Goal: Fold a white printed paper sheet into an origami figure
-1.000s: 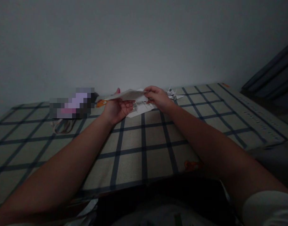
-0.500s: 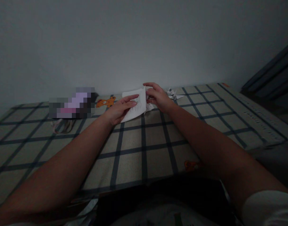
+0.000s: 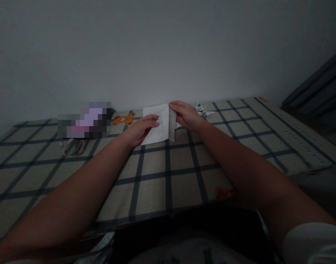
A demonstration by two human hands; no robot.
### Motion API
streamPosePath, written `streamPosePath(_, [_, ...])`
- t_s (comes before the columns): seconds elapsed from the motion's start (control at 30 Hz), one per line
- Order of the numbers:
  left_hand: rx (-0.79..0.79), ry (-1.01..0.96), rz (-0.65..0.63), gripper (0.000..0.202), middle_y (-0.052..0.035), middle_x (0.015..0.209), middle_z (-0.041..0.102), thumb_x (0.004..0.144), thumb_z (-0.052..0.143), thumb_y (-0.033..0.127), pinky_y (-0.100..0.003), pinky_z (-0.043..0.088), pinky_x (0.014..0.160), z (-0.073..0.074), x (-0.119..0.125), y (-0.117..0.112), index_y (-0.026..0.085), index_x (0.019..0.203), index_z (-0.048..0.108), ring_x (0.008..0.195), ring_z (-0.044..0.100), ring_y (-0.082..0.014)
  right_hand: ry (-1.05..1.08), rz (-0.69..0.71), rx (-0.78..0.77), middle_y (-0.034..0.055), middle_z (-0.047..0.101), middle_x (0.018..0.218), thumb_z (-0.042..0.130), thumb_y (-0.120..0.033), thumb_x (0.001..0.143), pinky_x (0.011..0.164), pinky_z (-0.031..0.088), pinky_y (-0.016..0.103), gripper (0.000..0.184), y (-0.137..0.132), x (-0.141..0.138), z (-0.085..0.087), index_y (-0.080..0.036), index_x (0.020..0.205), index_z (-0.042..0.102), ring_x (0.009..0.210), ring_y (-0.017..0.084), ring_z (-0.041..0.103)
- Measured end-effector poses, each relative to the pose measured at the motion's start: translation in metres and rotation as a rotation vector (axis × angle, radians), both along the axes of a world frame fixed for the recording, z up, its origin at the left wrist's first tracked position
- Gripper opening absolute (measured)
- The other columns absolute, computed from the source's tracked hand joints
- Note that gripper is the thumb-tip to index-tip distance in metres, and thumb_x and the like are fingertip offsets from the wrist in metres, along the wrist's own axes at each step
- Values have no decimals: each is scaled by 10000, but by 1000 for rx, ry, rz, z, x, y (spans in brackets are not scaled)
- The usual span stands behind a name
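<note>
A white sheet of paper with lines of print (image 3: 161,129) is held up over the checked cloth, in the middle of the view. My left hand (image 3: 141,129) grips its left side, the thumb and fingers closed on the page. At the right, a narrow strip of the paper stands at an angle to the rest along an upright crease. My right hand (image 3: 186,116) is closed on that strip near its top corner. The tips of some right-hand fingers are hidden behind the paper. Just right of that hand lie pointed, folded white paper pieces (image 3: 202,110).
A checked cloth (image 3: 154,198) with bear pictures covers the surface, which meets a plain wall (image 3: 168,47) at the back. A blurred-out purple and dark object (image 3: 87,121) lies at the left, with a looped strap (image 3: 73,147) in front. Dark striped fabric (image 3: 319,86) hangs at the far right.
The paper's right strip has swung open towards me, so print shows on it. My right fingers have come down and closed on its top corner. My left hand stays on the left side.
</note>
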State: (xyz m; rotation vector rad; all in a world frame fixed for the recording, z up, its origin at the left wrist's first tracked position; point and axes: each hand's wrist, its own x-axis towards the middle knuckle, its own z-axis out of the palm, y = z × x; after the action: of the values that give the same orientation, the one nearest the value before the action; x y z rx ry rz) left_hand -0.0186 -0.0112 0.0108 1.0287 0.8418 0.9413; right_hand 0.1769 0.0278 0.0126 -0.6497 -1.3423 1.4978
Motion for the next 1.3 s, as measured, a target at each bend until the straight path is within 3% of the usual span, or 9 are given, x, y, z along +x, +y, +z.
streamPosePath(0.1, [14, -26, -46, 267, -51, 843, 734, 673, 700, 149, -297, 591, 652, 0, -1, 1, 141, 940, 692, 684, 698, -176, -15, 36, -13, 2, 615, 800, 747, -368, 761, 694, 494, 235, 263, 1, 0, -3, -172, 869, 610, 736, 108, 576])
streamPosePath(0.37, [9, -24, 25, 225, -31, 771, 717, 684, 773, 184, -277, 570, 599, -7, 0, 5, 146, 883, 673, 623, 674, -155, -185, 142, -8, 19, 642, 809, 706, -339, 788, 583, 472, 217, 234, -4, -4, -7, -155, 922, 654, 681, 107, 577])
streamPosePath(0.53, [104, -51, 117, 205, 3, 698, 679, 674, 788, 173, -240, 530, 558, -8, 0, 6, 152, 816, 642, 570, 634, -119, -357, -142, 322, 67, 641, 1093, 765, -295, 720, 763, 502, 264, 332, -1, -7, -6, -165, 1006, 654, 922, 142, 590])
streamPosePath(0.63, [176, -66, 199, 213, 13, 685, 663, 663, 797, 174, -226, 512, 565, -7, 1, 7, 154, 764, 611, 573, 623, -106, -415, -206, 470, 50, 647, 913, 712, -338, 780, 798, 483, 274, 219, -1, -8, -5, -139, 857, 661, 876, 139, 583])
streamPosePath(0.73, [205, -58, 259, 227, 13, 675, 661, 652, 803, 185, -228, 507, 569, -7, 2, 9, 158, 718, 587, 578, 620, -107, -409, -44, 382, 17, 615, 729, 597, -443, 873, 660, 463, 253, 324, -5, -9, -3, -131, 799, 646, 675, 110, 552])
streamPosePath(0.8, [221, -61, 283, 235, 18, 666, 661, 645, 809, 198, -231, 507, 562, -8, 2, 10, 164, 704, 584, 573, 618, -110, -402, 21, 337, 2, 608, 696, 634, -417, 850, 602, 437, 234, 295, -8, -9, -2, -125, 806, 645, 615, 93, 532])
streamPosePath(0.97, [249, -58, 286, 243, 21, 668, 658, 641, 823, 233, -246, 513, 566, -10, 2, 12, 169, 715, 601, 581, 624, -122, -401, 35, 303, -22, 581, 629, 647, -264, 821, 586, 429, 213, 165, -11, -9, -1, -120, 744, 624, 581, 75, 524])
streamPosePath(1.17, [256, -110, 226, 342, -34, 896, 719, 697, 792, 290, -277, 540, 721, -5, 2, 9, 171, 1002, 694, 767, 675, -153, -358, 71, 249, -28, 566, 598, 636, -227, 821, 568, 425, 206, 155, -15, -10, 2, -118, 715, 605, 571, 75, 528])
streamPosePath(1.3, [196, -81, 119, 244, -66, 817, 709, 757, 719, 337, -347, 548, 761, -4, 1, 7, 136, 894, 696, 793, 694, -218, -379, 82, 220, -27, 573, 598, 632, -198, 824, 573, 440, 203, 135, -18, -10, 5, -120, 717, 603, 573, 75, 536])
